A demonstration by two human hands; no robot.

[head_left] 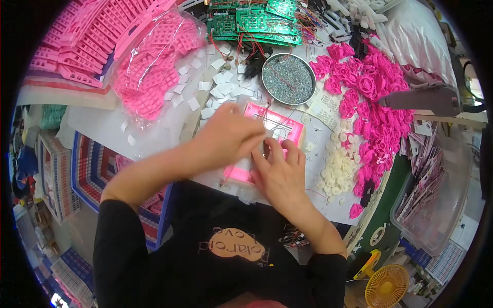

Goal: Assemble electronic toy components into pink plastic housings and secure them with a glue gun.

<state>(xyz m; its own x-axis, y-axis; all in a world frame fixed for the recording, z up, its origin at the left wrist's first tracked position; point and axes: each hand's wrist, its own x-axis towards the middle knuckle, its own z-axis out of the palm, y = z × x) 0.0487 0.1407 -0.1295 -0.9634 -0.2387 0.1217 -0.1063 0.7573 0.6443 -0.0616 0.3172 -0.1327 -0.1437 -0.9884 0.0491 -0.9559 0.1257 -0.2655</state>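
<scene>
At centre, the left hand (233, 131) is curling, blurred, its grip unclear; the right hand (280, 172) is bending its fingers over the pink casing (295, 128). Thin wires (266, 109) are crossing it, risking a pinch under pressing fingers; a knock could spill the dish (263, 78), upper centre.

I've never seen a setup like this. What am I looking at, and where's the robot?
There's no robot: these are a person's bare hands. The picture comes from a wide fisheye camera worn on their head, looking down, so straight edges bend near the rim.

The right hand has its fingers at a pink frame-like piece. The left hand is blurred above it; whether it holds anything is unclear.

Around them on the table lie green circuit boards, white squares, a round dish of small metal bits, pink coiled pieces and pale round pieces.
</scene>
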